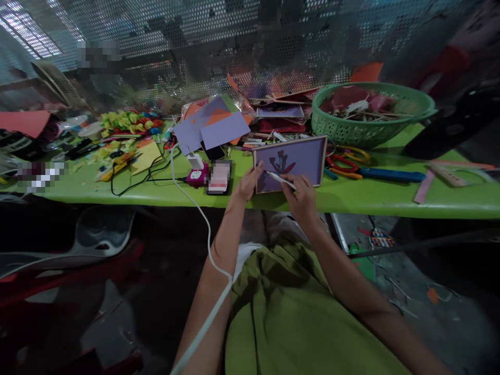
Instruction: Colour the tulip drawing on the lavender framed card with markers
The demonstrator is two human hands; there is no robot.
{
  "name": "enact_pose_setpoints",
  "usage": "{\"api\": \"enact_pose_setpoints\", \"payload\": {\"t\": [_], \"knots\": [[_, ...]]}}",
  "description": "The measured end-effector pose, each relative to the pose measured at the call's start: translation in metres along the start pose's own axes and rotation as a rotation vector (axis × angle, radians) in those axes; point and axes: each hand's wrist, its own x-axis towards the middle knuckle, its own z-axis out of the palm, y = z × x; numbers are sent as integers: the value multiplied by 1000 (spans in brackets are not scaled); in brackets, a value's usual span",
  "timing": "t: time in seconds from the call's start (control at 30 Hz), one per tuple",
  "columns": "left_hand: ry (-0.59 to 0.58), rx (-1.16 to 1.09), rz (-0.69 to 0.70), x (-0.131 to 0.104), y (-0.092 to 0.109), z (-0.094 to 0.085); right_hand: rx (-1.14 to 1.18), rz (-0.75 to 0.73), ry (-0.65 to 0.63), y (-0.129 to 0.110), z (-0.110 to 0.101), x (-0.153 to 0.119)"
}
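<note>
A shallow framed picture [300, 151], with a purple ground, a pale wooden border and dark red flower shapes, stands tilted at the table's front edge. My left hand [250, 182] grips its left side, thumb over the front and fingers behind. In my right hand [301, 197] is a white pen [283, 180], held like a writing tool, its tip at the lower left part of the purple ground. Whether the tip touches the surface I cannot tell. Left of the frame lies a phone [219, 177] beside a magenta power socket [196, 176] with a white charger plugged in.
A green basket [351, 127] of scraps stands at the back right of the green table [390, 200]. Scissors [344, 162] and a blue-handled tool [392, 174] lie right of the frame. Purple card sheets [224, 131] lie behind. A white cable [207, 224] hangs across my left arm.
</note>
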Motion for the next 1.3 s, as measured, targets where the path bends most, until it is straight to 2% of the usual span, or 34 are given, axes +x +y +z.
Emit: {"api": "enact_pose_setpoints", "payload": {"t": [0.3,0.63,0.83,1.3], "knots": [[78,-41,12,-4,4,5,-57,26,24,0,0,-3],[82,-5,-6,-10,9,11,-45,37,42,-3,-3,-3],[26,-30,0,-9,7,5,-65,40,57,-1,-3,-5],[15,-62,21,-10,8,7,-76,55,77,0,-6,-8]]}}
